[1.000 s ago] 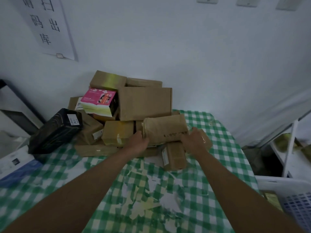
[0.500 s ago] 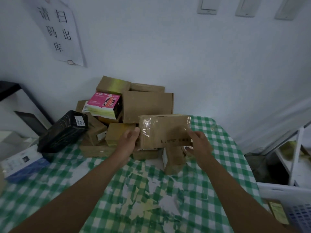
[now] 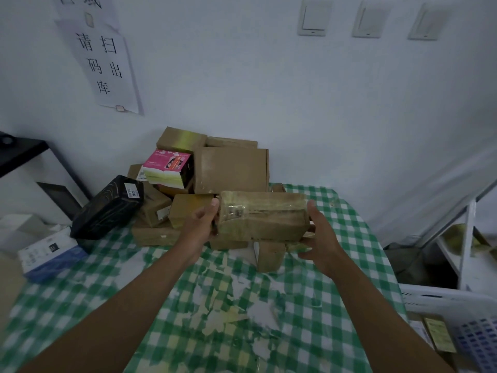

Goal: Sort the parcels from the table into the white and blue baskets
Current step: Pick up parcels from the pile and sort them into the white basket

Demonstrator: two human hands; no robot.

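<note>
Holding taped brown parcel (image 3: 262, 216) lifted above the pile at 12 o'clock: left hand (image 3: 200, 227) clamps its left end, thumb on top; right hand (image 3: 320, 235) cups the right end, fingers loosely spread. Tighten the right side first, keep it level, then swing to the white basket (image 3: 441, 302) at 4 o'clock.

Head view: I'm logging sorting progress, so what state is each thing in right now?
Taped brown parcel: lifted, held at both ends.
Left hand: grips the parcel's left end.
Right hand: holds the right end.
Parcel pile: stacked against the wall, unsorted.
Black parcel: tilted, leaning on the pile.
White basket: at the table's right; contents mostly hidden.
</note>
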